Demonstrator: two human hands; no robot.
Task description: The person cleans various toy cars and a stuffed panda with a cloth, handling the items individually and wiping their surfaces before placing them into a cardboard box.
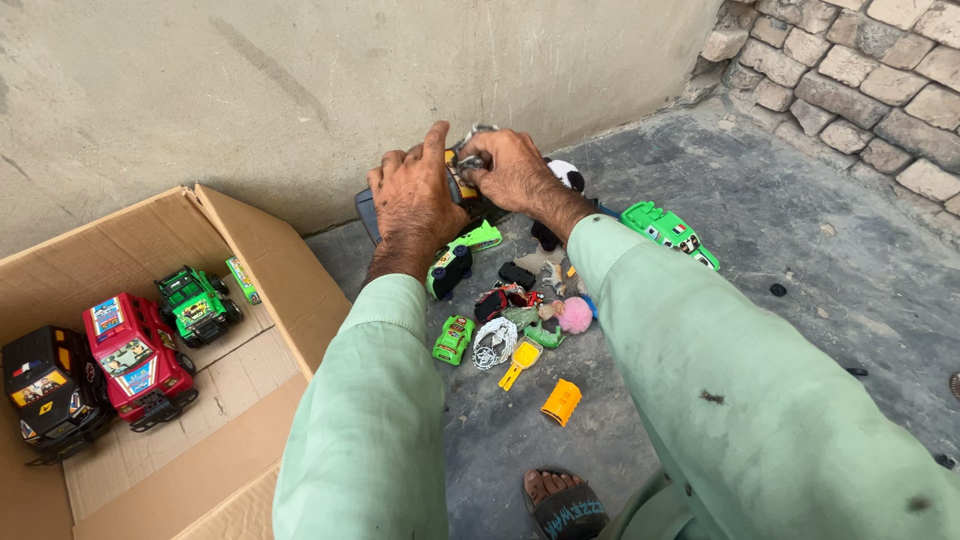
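Both hands meet at the far side of a pile of small toys on the concrete floor. My left hand [412,196] and my right hand [511,168] grip the same toy vehicle [461,178], dark with yellow and grey parts, mostly hidden by my fingers. Just below lie a green toy car [456,258], a small green car [453,339], a pink fluffy ball [575,315], a white cord [494,342] and small yellow pieces [561,401]. A green toy truck [668,231] lies to the right of my right forearm.
An open cardboard box [265,255] at the left holds a black truck [50,392], a red truck [132,358] and a green jeep [198,304]. A plaster wall stands behind, a stone wall [850,70] at the right. My sandalled foot [561,505] is at the bottom.
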